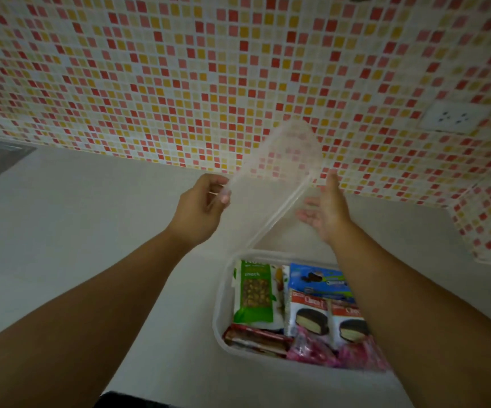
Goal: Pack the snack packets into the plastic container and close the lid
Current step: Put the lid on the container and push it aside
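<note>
Holding lid (273, 184) tilted above far edge of container (223, 293): left hand (200, 207) pinches its left edge, right hand (323, 207) flat-fingered, w/ nothing gripped, against right side. Snack packets (291, 307) already inside. Risk: one-sided pinch lets lid slip; pink packets (312, 348) near rim may block seating. Pale counter (76, 231), mosaic-tile wall (179, 69), outlet (453, 117) far right.

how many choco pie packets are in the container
2, side by side in the container: one choco pie packet at the middle, the other right of it, partly behind the right forearm. More may lie hidden beneath.
</note>
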